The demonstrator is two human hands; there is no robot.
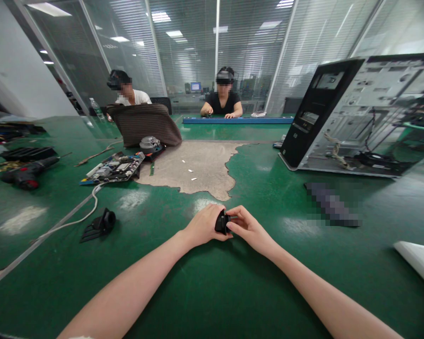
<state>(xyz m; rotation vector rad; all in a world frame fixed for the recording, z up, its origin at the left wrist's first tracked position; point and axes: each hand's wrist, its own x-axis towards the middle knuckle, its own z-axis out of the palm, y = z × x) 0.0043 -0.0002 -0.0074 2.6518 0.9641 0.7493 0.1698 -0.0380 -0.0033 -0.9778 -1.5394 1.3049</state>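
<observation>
Just above the green table, my left hand point(205, 223) is wrapped round a small black plastic part point(221, 223) with a dark knob-like piece on its right side. From the right, my right hand point(248, 227) pinches that side of the part between thumb and fingers. Both hands meet on it, and the fingers cover much of its shape. To the left on the table lies another black plastic piece point(101, 225) with a round opening and a flat ribbed base, apart from my hands.
A circuit board point(118, 168) and a cordless drill point(30, 173) lie left; a white cable point(90, 207) runs across. An opened computer case point(314, 113) stands right, near a pixelated dark object point(332, 205). Two people point(223, 96) point(129, 89) sit across the table point(212, 292).
</observation>
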